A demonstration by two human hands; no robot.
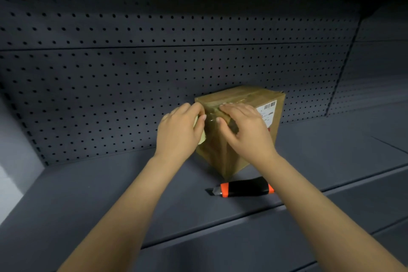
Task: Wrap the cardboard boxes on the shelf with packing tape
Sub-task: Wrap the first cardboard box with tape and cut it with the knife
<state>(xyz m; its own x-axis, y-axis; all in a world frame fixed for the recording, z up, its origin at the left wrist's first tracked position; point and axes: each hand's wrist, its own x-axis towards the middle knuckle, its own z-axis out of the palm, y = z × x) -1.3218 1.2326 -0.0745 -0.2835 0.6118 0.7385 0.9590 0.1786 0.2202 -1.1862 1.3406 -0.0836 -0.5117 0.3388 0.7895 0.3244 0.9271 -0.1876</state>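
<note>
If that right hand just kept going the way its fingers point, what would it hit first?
The right hand lies flat on the cardboard box, fingers aimed up and away. Sliding on, it would cross the taped top and probably meet the perforated back panel behind it; depth is hard to judge.

Orange-black utility knife (242, 189); perforated back panel (132, 62)

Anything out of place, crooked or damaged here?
The knife lies loose on the shelf in front of the box, its blade tip apparently out. The box sits corner-on to the shelf edge, and the tape by the right hand looks wrinkled.
</note>
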